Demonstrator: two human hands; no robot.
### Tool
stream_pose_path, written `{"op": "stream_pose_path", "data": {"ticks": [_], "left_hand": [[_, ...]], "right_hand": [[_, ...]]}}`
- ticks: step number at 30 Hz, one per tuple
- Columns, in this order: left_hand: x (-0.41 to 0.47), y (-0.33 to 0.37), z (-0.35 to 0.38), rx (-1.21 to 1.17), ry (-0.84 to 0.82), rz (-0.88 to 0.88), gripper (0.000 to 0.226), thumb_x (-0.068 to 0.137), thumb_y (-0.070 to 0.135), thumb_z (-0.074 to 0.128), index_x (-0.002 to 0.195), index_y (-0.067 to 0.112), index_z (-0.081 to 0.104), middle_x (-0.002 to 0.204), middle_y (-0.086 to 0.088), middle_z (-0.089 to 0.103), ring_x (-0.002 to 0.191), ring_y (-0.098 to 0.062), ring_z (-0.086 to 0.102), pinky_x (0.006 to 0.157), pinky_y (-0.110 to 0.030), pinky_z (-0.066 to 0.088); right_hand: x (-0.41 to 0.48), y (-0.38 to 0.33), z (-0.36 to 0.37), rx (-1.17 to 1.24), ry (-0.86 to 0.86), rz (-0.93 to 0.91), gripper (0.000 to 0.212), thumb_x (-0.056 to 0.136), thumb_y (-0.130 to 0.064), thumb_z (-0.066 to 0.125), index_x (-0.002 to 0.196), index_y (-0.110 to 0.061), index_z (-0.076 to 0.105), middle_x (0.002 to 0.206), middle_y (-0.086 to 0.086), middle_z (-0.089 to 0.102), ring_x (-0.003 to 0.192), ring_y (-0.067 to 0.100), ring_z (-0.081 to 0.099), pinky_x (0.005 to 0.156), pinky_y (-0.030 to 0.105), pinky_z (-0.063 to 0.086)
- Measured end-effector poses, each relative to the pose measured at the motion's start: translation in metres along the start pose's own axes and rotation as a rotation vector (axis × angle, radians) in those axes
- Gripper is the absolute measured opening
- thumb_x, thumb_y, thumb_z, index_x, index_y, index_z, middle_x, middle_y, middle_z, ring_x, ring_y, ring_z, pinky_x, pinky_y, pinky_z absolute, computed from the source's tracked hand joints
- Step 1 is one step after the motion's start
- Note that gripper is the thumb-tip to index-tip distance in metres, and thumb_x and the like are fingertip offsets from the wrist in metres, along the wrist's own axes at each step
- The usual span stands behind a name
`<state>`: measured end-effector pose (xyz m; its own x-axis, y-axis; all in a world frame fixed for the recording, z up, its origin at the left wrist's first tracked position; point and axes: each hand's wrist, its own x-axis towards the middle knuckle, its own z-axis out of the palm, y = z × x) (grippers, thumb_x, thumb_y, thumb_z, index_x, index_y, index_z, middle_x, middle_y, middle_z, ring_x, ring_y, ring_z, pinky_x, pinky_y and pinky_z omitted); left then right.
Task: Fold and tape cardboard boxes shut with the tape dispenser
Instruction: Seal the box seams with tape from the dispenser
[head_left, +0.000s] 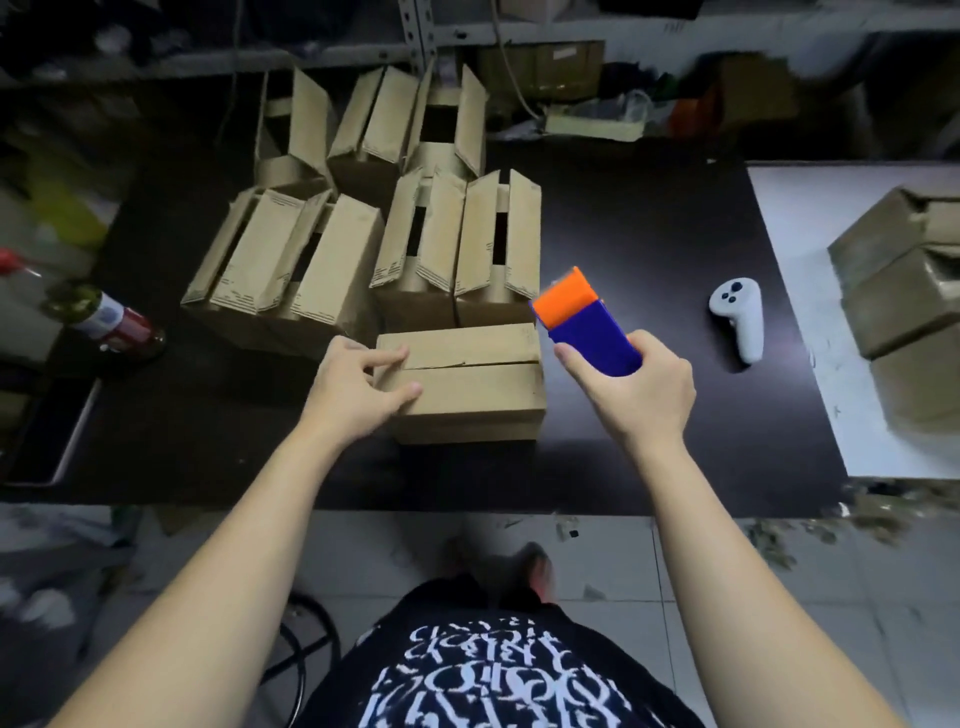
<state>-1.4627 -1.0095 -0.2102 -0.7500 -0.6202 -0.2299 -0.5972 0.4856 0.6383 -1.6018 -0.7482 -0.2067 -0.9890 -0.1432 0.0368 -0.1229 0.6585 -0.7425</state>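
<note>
left grip (358, 384) spread, rested on 9 o'clock end of closed box (478, 384) | box sat near front edge of desk (649, 218), flaps folded flat | right grip (631, 395) curled round blue-and-orange tape dispenser (587, 322), held at box's 2 o'clock | open boxes (363, 234) stood at 12 | shirt (493, 670) lettering, bottle (111, 319) label unreadable

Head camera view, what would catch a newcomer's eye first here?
The bright orange and blue tape dispenser, gripped in the right hand just right of centre, stands out most against the dark table. To its left, the left hand rests its fingers on a closed cardboard box, with a cluster of open boxes standing behind it.
</note>
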Motion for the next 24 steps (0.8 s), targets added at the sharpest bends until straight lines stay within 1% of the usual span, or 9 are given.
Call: {"op": "stream_pose_path", "data": {"ticks": [3,6,7,9,11,13,17,20,24], "left_hand": [[0.008,0.014,-0.011,0.212,-0.011,0.066,0.055,0.070,0.046,0.090,0.120,0.030,0.074,0.118,0.005,0.044,0.118,-0.017,0.050,0.104,-0.043,0.047],[0.013,0.026,-0.023,0.327,-0.057,0.131,0.061,0.068,0.046,0.091,0.123,0.027,0.073,0.115,0.006,0.048,0.117,-0.015,0.047,0.106,-0.044,0.045],[0.014,0.032,-0.028,0.270,-0.066,0.144,0.060,0.070,0.042,0.091,0.124,0.027,0.072,0.116,0.006,0.052,0.115,-0.014,0.050,0.105,-0.043,0.046],[0.014,0.046,-0.041,-0.101,-0.083,0.179,0.046,0.081,0.030,0.085,0.125,0.027,0.072,0.118,0.005,0.065,0.112,-0.013,0.061,0.101,-0.042,0.051],[0.009,0.064,-0.059,-0.549,-0.103,0.256,0.030,0.091,0.023,0.070,0.121,0.025,0.072,0.114,0.002,0.073,0.108,-0.015,0.067,0.089,-0.034,0.054],[0.006,0.074,-0.076,-0.745,-0.187,0.340,0.027,0.092,0.022,0.061,0.116,0.023,0.073,0.111,-0.001,0.074,0.105,-0.017,0.067,0.081,-0.027,0.054],[0.003,0.071,-0.088,-0.782,-0.317,0.490,0.024,0.091,0.012,0.063,0.105,0.022,0.079,0.103,0.000,0.075,0.100,-0.017,0.068,0.074,-0.025,0.058],[0.007,0.065,-0.087,-0.864,-0.317,0.474,0.025,0.090,0.006,0.066,0.101,0.023,0.081,0.096,0.000,0.076,0.089,-0.012,0.069,0.069,-0.022,0.057],[0.013,0.062,-0.091,-0.689,-0.284,0.600,0.018,0.089,0.008,0.071,0.097,0.020,0.081,0.101,-0.007,0.071,0.098,-0.023,0.067,0.076,-0.036,0.057]], "right_hand": [[0.006,-0.024,-0.002,0.074,-0.096,-0.175,0.058,0.063,-0.069,0.086,0.087,-0.022,0.063,0.078,-0.013,0.065,0.071,0.005,0.060,0.058,0.019,0.042],[0.010,-0.046,-0.003,0.117,-0.194,-0.332,0.056,0.060,-0.063,0.091,0.086,-0.025,0.061,0.076,-0.018,0.063,0.070,0.004,0.061,0.058,0.016,0.043],[0.011,-0.052,-0.002,0.125,-0.213,-0.388,0.056,0.059,-0.063,0.091,0.085,-0.024,0.061,0.076,-0.016,0.063,0.070,0.006,0.062,0.058,0.019,0.045],[0.013,-0.060,0.001,0.139,-0.219,-0.505,0.057,0.059,-0.063,0.091,0.083,-0.022,0.059,0.073,-0.014,0.062,0.065,0.010,0.060,0.058,0.021,0.045],[0.012,-0.066,0.004,0.132,-0.168,-0.630,0.056,0.060,-0.056,0.093,0.080,-0.024,0.052,0.070,-0.020,0.053,0.061,0.004,0.050,0.059,0.014,0.036],[0.009,-0.071,0.006,0.100,-0.113,-0.729,0.053,0.062,-0.049,0.095,0.080,-0.023,0.052,0.072,-0.017,0.053,0.064,0.006,0.043,0.062,0.013,0.031],[0.005,-0.074,0.015,0.072,-0.014,-0.904,0.046,0.069,-0.041,0.092,0.080,-0.011,0.059,0.075,0.002,0.064,0.075,0.002,0.034,0.068,0.018,0.028],[0.007,-0.074,0.021,0.004,-0.010,-0.957,0.044,0.078,-0.046,0.086,0.082,-0.011,0.060,0.080,0.002,0.066,0.074,0.017,0.055,0.078,0.026,0.037],[0.006,-0.073,0.024,-0.108,0.054,-1.007,0.044,0.083,-0.052,0.080,0.086,-0.010,0.064,0.089,0.006,0.073,0.081,0.023,0.067,0.084,0.035,0.049]]}}
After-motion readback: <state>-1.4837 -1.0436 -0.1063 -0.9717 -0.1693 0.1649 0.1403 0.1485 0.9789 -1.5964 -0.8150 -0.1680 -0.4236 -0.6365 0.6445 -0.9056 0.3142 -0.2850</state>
